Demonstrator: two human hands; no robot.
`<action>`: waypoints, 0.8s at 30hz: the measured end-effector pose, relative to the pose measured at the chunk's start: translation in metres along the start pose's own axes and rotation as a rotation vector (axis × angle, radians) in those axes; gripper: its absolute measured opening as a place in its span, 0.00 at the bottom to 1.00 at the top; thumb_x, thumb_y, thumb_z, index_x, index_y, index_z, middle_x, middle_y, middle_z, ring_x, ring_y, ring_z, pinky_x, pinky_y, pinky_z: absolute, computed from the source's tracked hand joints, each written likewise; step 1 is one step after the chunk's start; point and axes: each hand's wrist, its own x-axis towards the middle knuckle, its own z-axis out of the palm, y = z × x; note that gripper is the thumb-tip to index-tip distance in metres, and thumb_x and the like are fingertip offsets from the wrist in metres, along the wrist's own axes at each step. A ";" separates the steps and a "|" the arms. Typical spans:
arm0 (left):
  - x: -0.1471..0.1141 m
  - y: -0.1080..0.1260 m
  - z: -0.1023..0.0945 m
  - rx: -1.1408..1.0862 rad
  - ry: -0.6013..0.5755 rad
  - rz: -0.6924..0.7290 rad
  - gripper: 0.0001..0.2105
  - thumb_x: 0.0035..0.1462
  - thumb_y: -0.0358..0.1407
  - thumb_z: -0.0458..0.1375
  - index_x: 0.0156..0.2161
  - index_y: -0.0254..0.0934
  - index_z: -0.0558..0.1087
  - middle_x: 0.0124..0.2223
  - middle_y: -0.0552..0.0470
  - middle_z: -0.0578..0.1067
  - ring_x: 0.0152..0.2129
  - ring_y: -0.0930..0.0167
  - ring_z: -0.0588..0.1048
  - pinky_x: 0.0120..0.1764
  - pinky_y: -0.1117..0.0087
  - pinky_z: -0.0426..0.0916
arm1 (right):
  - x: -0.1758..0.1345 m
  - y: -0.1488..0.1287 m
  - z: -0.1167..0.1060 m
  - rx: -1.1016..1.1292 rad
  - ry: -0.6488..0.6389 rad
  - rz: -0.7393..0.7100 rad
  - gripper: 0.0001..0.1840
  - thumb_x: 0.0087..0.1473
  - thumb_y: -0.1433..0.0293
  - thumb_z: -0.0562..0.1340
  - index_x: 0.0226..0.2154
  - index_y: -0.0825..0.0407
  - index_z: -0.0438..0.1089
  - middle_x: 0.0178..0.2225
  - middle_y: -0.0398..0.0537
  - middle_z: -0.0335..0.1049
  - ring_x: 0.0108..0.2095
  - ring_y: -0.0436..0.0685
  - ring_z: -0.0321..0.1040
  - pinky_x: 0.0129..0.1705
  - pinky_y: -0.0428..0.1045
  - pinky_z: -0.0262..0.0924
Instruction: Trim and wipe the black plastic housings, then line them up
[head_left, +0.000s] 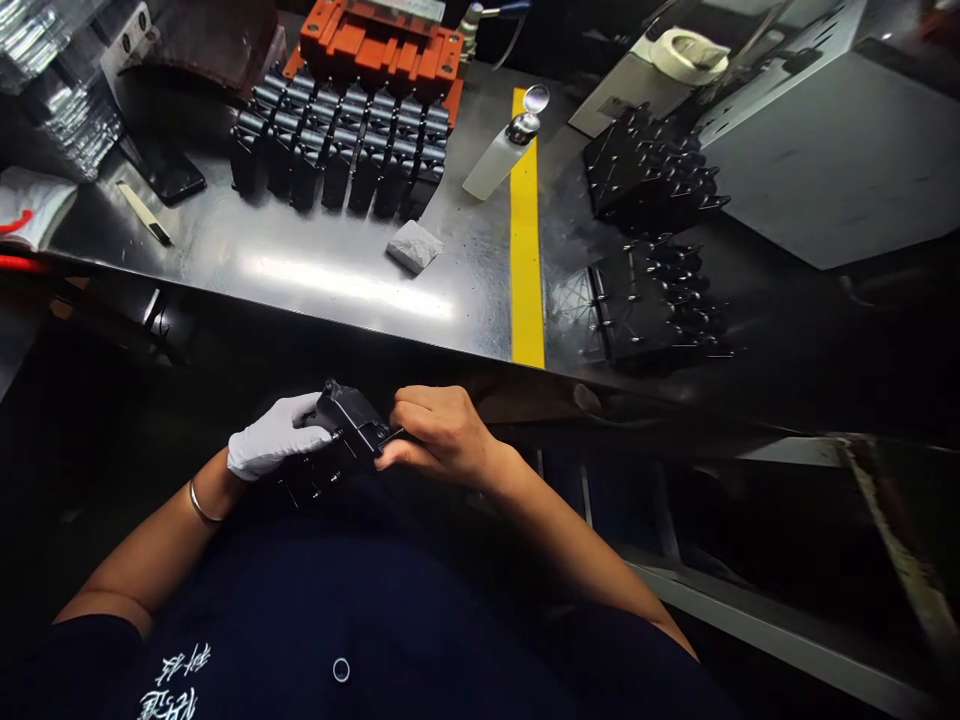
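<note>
My left hand (276, 437), in a white glove, grips a glossy black moulded plastic part (352, 415) in front of my body, below the bench edge. Thin prongs stick out beneath the part near the glove. Bare and closed, my right hand (439, 428) is at the part's right end, thumb and bent fingers pinched together there. A thin dark sliver shows between those fingers and the part; whether it is a tool or a piece of the part, I cannot make out.
On the metal bench (300, 265) stand rows of black parts (341, 145) before an orange fixture (382, 45). Nearby are a whitish crumpled lump (414, 246), a pump bottle (499, 160), a utility knife (144, 212) and a phone (169, 172). More black parts (652, 170) sit beyond yellow tape (526, 240).
</note>
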 end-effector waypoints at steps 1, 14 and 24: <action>0.000 0.000 0.000 0.000 0.001 -0.001 0.31 0.39 0.53 0.68 0.43 0.31 0.73 0.35 0.49 0.74 0.31 0.68 0.70 0.36 0.69 0.65 | 0.000 0.000 0.000 0.003 -0.012 0.001 0.31 0.59 0.48 0.50 0.17 0.53 0.57 0.17 0.40 0.53 0.19 0.46 0.50 0.22 0.45 0.41; 0.000 -0.003 -0.003 0.055 0.010 0.021 0.28 0.41 0.51 0.67 0.43 0.31 0.74 0.35 0.50 0.74 0.31 0.69 0.70 0.34 0.71 0.66 | -0.002 0.001 0.000 0.061 -0.087 0.026 0.30 0.61 0.49 0.50 0.17 0.52 0.54 0.16 0.39 0.54 0.18 0.46 0.49 0.21 0.45 0.40; -0.005 0.020 -0.014 0.309 -0.173 -0.056 0.26 0.45 0.40 0.67 0.52 0.37 0.73 0.43 0.50 0.77 0.41 0.63 0.74 0.44 0.65 0.70 | -0.007 -0.002 -0.006 0.212 -0.185 -0.040 0.30 0.56 0.45 0.51 0.20 0.53 0.58 0.19 0.39 0.54 0.20 0.46 0.49 0.22 0.45 0.40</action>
